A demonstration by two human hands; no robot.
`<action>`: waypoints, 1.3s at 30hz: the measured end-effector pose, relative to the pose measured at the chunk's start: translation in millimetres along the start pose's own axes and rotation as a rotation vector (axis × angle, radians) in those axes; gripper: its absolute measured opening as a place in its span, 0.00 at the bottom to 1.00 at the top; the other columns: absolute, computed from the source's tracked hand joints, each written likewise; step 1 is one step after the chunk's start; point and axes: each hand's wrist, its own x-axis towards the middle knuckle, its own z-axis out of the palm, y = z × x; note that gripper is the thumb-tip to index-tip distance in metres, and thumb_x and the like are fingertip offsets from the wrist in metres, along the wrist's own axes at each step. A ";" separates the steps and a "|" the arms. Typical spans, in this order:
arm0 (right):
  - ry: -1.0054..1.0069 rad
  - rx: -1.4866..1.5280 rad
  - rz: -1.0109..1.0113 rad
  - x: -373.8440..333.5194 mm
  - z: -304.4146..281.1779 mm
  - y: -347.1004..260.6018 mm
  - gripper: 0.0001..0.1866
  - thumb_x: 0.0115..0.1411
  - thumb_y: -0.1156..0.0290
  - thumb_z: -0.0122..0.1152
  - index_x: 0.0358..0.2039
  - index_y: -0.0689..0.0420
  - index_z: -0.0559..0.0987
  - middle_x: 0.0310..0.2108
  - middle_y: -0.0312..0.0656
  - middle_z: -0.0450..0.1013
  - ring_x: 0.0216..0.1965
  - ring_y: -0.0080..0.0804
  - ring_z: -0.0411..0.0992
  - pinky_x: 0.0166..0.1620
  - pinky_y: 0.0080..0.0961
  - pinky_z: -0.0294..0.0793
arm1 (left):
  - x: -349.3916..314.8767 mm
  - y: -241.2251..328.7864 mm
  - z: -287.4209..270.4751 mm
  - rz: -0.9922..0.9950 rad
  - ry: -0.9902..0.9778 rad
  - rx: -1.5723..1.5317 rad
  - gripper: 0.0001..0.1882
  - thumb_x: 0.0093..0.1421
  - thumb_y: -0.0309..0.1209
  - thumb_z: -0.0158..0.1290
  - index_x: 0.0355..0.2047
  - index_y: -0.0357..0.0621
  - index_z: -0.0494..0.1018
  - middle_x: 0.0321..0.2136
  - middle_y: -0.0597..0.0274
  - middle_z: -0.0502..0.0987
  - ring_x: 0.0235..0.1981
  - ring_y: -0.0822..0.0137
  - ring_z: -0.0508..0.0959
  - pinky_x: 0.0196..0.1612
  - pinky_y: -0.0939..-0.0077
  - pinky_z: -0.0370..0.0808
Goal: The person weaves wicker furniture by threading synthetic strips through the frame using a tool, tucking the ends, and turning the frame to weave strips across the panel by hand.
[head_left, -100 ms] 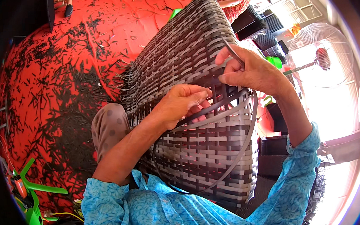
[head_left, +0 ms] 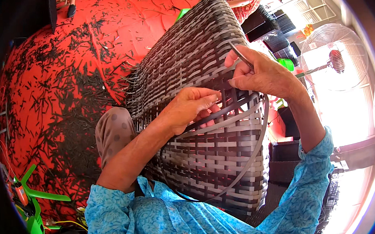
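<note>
A large woven panel (head_left: 193,58) of grey, black and white flat strips lies across my lap, tilted away from me. My left hand (head_left: 191,108) presses on its middle, fingertips tucked among the loose strips in an open gap of the weave. My right hand (head_left: 263,74) is higher and to the right, pinching a long dark flat strip (head_left: 256,156) that loops down around the panel's right side and back under its near edge.
A red floor mat (head_left: 60,80) strewn with several short dark strip offcuts spreads to the left. A green plastic tool (head_left: 32,203) lies at the lower left. A standing fan (head_left: 333,56) and stacked dark woven pieces (head_left: 276,33) are at the upper right.
</note>
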 end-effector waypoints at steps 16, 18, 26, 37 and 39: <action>-0.050 -0.457 -0.243 13.8 9.6 3.7 0.09 0.45 0.79 0.52 0.30 0.60 0.67 0.19 0.43 0.66 0.23 0.36 0.66 0.28 0.30 0.64 | 10.3 -15.9 -2.0 -0.044 -0.161 -0.330 0.17 0.61 0.30 0.45 0.49 0.39 0.63 0.24 0.65 0.75 0.19 0.77 0.75 0.22 0.84 0.75; -0.083 -0.432 -0.261 10.6 9.5 6.0 0.08 0.47 0.79 0.52 0.30 0.60 0.67 0.19 0.44 0.66 0.23 0.37 0.66 0.28 0.31 0.63 | 13.6 -16.8 -2.8 -0.026 -0.184 -0.340 0.15 0.61 0.30 0.44 0.48 0.40 0.64 0.25 0.63 0.76 0.19 0.77 0.75 0.22 0.85 0.75; 0.021 -0.521 -0.309 1.1 15.7 3.1 0.11 0.46 0.74 0.56 0.33 0.58 0.71 0.23 0.49 0.71 0.31 0.49 0.70 0.34 0.40 0.66 | 16.9 -25.6 11.4 0.062 -0.053 -0.446 0.08 0.61 0.31 0.45 0.37 0.41 0.69 0.23 0.63 0.76 0.17 0.77 0.75 0.19 0.87 0.73; 0.360 -0.198 -0.329 -78.8 8.6 26.3 0.08 0.53 0.70 0.59 0.33 0.59 0.77 0.26 0.38 0.72 0.20 0.23 0.66 0.24 0.18 0.64 | -7.4 -25.2 -38.0 0.188 0.312 -0.196 0.06 0.58 0.33 0.49 0.32 0.45 0.69 0.20 0.62 0.74 0.16 0.71 0.73 0.19 0.79 0.70; 0.407 -0.169 -0.288 -87.1 12.3 39.5 0.09 0.53 0.72 0.59 0.34 0.60 0.77 0.27 0.37 0.72 0.20 0.20 0.64 0.24 0.15 0.63 | -28.1 -16.0 -74.9 0.270 0.440 -0.234 0.07 0.58 0.33 0.49 0.33 0.44 0.68 0.20 0.60 0.73 0.17 0.70 0.72 0.19 0.77 0.69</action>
